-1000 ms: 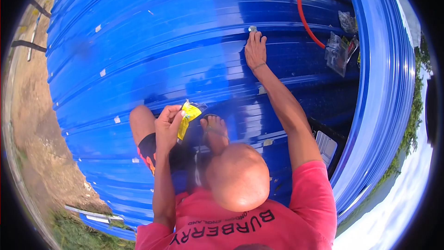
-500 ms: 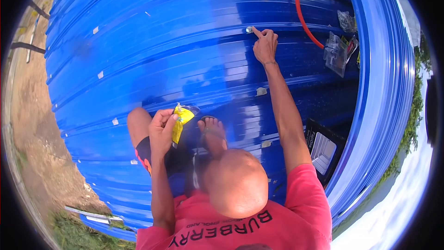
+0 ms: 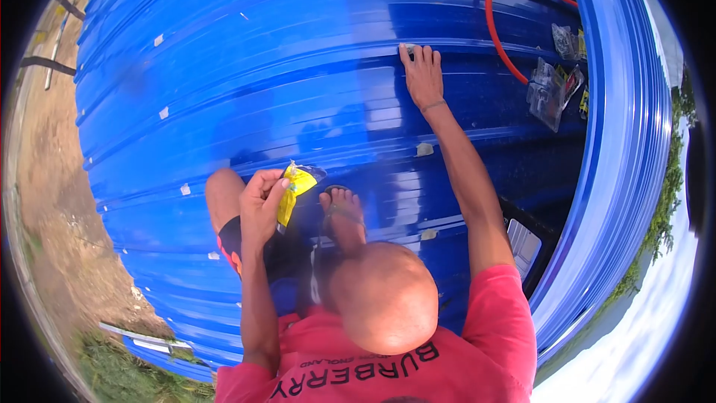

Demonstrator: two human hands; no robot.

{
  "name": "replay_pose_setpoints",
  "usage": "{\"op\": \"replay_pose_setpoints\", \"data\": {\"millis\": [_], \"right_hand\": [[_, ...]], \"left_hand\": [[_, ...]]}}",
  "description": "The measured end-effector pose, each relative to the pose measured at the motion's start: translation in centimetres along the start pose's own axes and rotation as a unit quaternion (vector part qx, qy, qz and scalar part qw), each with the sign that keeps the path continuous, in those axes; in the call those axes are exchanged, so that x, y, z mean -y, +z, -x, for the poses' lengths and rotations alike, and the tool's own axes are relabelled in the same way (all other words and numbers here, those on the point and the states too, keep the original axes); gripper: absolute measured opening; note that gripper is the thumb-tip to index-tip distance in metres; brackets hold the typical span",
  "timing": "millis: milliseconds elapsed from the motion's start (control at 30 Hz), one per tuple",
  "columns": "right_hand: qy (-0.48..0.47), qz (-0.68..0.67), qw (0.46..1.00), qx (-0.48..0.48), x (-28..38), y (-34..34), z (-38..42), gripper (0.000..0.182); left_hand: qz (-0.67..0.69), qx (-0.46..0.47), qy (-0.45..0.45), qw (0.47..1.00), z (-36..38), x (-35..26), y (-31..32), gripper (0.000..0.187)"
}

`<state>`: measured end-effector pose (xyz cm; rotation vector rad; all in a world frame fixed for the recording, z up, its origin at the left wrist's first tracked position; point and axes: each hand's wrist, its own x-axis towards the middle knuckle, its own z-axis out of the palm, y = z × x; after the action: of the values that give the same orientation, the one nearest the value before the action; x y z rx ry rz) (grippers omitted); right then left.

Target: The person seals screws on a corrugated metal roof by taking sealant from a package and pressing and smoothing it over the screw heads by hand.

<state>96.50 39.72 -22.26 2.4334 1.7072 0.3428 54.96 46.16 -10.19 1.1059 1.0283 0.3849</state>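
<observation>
Both hands are showing in my feed: the left hand (image 3: 262, 203) is pinching a yellow packet (image 3: 294, 189) between thumb and fingers, holding it up just beside the bent knee (image 3: 224, 192) and near the sandalled foot (image 3: 341, 213). Stretched far forward, the right hand (image 3: 423, 77) is lying flat with fingers released and spread on the blue corrugated roof sheet (image 3: 261, 67), its fingertips touching 1 small grey fastener (image 3: 406, 48). I am also seeing a red hose (image 3: 498, 37) and clear plastic bags (image 3: 550, 88) lying near that hand.
</observation>
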Motion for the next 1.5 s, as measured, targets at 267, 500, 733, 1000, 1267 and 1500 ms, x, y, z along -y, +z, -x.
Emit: {"op": "replay_pose_setpoints", "data": {"millis": [267, 500, 733, 1000, 1267, 1500], "right_hand": [[0.025, 0.039, 0.999, 0.02, 1.5, -0.8, 0.6, 0.05], [0.021, 0.048, 0.998, -0.016, -0.4, 0.3, -1.4, 0.043], [0.169, -0.135, 0.976, 0.03, -0.6, 0.7, 0.9, 0.062], [0.255, -0.194, 0.945, 0.062, 5.1, 1.8, 2.0, 0.085], [0.251, -0.214, 0.944, 0.002, 3.5, 1.1, 1.1, 0.072], [0.156, -0.144, 0.977, -0.007, 1.8, 1.6, 0.1, 0.07]], "left_hand": [[0.002, 0.005, 0.001, 1.0, 0.0, 0.1, -0.4, 0.012], [0.01, -0.002, -0.004, 1.0, 0.2, 0.0, -1.0, 0.012], [0.001, 0.0, -0.009, 1.0, 0.2, 0.1, -1.1, 0.012], [-0.006, 0.011, -0.007, 1.0, 0.1, -0.4, -0.5, 0.011], [-0.002, 0.012, -0.005, 1.0, 0.0, -0.1, -0.8, 0.011], [0.004, 0.017, -0.007, 1.0, 0.0, 0.0, -0.9, 0.012]]}}
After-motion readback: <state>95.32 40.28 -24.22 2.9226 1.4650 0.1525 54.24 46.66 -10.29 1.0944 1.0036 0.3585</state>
